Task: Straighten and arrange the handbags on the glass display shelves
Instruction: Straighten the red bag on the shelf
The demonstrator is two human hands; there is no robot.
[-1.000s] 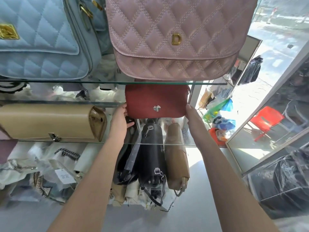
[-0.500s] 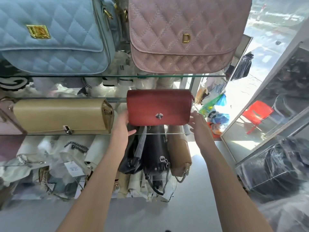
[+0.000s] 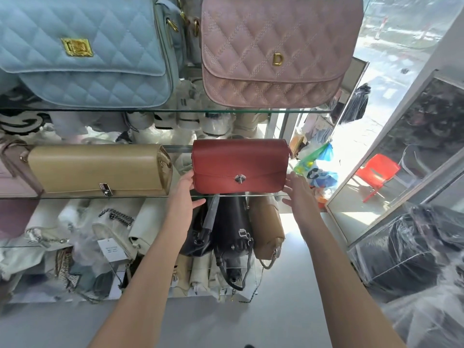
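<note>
A red handbag [image 3: 238, 164] with a silver clasp stands upright on the middle glass shelf [image 3: 140, 196], at its right end. My left hand [image 3: 185, 194] holds the bag's lower left corner, fingers along its side and thumb below the shelf edge. At the bag's lower right corner my right hand [image 3: 298, 192] is open with its fingers spread, just off the bag. A beige clutch [image 3: 98, 169] lies on the same shelf to the left. On the upper glass shelf [image 3: 301, 111] stand a light blue quilted bag [image 3: 88, 59] and a pink quilted bag [image 3: 271, 51].
Below the middle shelf, a black bag [image 3: 233, 234] and a tan bag [image 3: 267, 227] stand among wrapped bags and chains. At the right are a glass door, a red chair [image 3: 376, 172] outside, and plastic-covered black goods [image 3: 406, 252]. The floor is grey.
The red handbag has been set on the middle shelf. My right hand let go of its right side and opened. The view shifted down and left.
</note>
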